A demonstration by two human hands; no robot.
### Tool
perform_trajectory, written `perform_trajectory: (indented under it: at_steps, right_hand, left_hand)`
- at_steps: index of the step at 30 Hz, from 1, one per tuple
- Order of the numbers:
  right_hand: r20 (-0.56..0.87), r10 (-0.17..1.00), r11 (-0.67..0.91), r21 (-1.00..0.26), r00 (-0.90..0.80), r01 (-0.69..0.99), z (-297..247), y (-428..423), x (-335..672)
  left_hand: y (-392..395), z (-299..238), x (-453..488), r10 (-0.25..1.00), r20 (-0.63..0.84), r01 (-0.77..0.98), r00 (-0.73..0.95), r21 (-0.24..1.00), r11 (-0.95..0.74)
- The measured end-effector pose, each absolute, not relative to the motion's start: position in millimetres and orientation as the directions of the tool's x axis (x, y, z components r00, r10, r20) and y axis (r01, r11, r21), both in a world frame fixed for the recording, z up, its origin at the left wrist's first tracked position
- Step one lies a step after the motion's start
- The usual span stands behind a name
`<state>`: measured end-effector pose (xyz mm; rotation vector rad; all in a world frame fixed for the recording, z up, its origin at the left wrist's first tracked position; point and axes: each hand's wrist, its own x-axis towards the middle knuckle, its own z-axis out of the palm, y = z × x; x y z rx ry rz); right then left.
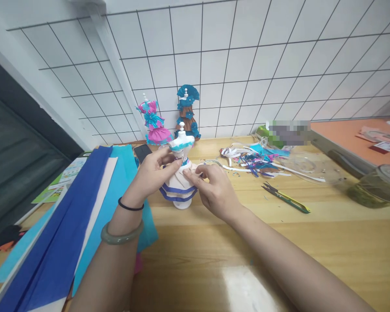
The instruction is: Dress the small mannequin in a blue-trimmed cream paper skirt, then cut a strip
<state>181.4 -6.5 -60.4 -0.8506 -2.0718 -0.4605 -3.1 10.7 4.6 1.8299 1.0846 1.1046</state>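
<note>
A small white dress form (pixel 183 139) stands upright on the wooden table in front of me, with turquoise trim on its bust. Its pale paper skirt (pixel 178 182) flares out and has blue bands near the hem. My left hand (pixel 152 171) is closed around the form's left side at the waist, some fingertips hidden behind it. On the other side, my right hand (pixel 217 190) pinches the pleated skirt just below the waist between thumb and fingers. The white base (pixel 182 204) shows under the hem.
Two dressed forms, one pink and turquoise (pixel 156 121), one brown and teal (pixel 187 113), stand by the tiled wall. Blue crepe paper (pixel 74 225) lies left. Paper scraps (pixel 260 158), thread snips (pixel 286 198) and a clear jar (pixel 377 184) are right.
</note>
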Motion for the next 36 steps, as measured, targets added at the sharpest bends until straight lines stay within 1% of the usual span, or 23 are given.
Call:
perform_trajectory:
  at_steps: [2,5,9,12,17,20,22,25,27,30,36]
  right_hand:
    - [0.816,0.393,0.721,0.014,-0.424,0.693,-59,-7,182]
    - [0.809,0.376,0.719,0.054,-0.453,0.693,-58,-9,182]
    - [0.782,0.394,0.68,0.106,-0.484,0.725,-59,-11,181]
    - [0.779,0.404,0.66,0.115,-0.48,0.742,-60,-12,180]
    - [0.787,0.378,0.673,0.128,-0.488,0.728,-57,-14,179]
    - [0.82,0.34,0.717,0.092,-0.461,0.691,-53,-15,181]
    - [0.854,0.33,0.756,0.015,-0.402,0.654,-49,-15,184]
    - [0.872,0.386,0.78,-0.133,-0.302,0.611,-43,-15,188]
    - [0.864,0.412,0.785,-0.176,-0.289,0.594,-41,-15,190]
    - [0.861,0.398,0.79,-0.145,-0.318,0.595,-40,-17,189]
    - [0.875,0.35,0.762,-0.057,-0.335,0.645,-39,-16,187]
  left_hand:
    - [10,5,-1,0.908,0.327,0.284,0.262,0.873,-0.396]
    - [9,5,3,0.909,0.349,0.269,0.228,0.875,-0.403]
    - [7,6,6,0.924,0.34,0.281,0.175,0.882,-0.378]
    - [6,7,7,0.934,0.315,0.301,0.171,0.886,-0.354]
    - [6,6,8,0.932,0.322,0.301,0.167,0.884,-0.359]
    - [7,5,7,0.927,0.345,0.259,0.146,0.891,-0.373]
    - [8,6,5,0.924,0.368,0.205,0.106,0.901,-0.383]
    - [9,10,1,0.93,0.367,0.105,0.029,0.924,-0.368]
    - [9,13,1,0.942,0.335,0.06,-0.024,0.941,-0.333]
    - [7,14,4,0.956,0.287,0.032,-0.065,0.958,-0.285]
    - [4,11,12,0.966,0.252,0.055,-0.051,0.967,-0.249]
